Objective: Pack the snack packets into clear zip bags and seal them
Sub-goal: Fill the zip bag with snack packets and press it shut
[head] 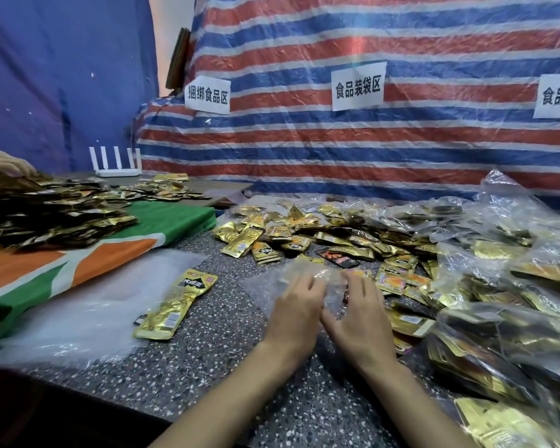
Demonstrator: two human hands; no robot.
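Our left grip [296, 305] and right grip [359, 307] sit close together. Both are narrowed onto the crumpled clear zip bag [324, 281], with fingers pinching its thin film. Blur keeps us from telling whether the mouth is parted or whether any packet is inside. The bag lies mid-way along the speckled counter [207, 357], nearer the near edge than the far one.

We judge that we are opening the bag for filling, and the film itself is the first risk. It looks slippery and clingy. If we pinch both layers together the mouth will not part, and a harder pull could stretch or tear the zip strip.

Just beyond our fingertips the loose snack packets [291, 237] spread toward the far edge, the nearest ones close to the bag. A careless wrist could scatter them. A foil corner caught in the zip would leave the seal gaping.

The filled bags [505, 302] are heaped along the right edge and crowd our right forearm. A swing of the elbow could slide some off the near right corner.

Toward the left edge, well apart from us, a long gold packet [177, 305] lies on a flat clear sheet [88, 305] and is easily overlooked. At the far left corner another person's hand [8, 166] works over a dark heap [46, 218], and our piles could get mixed.
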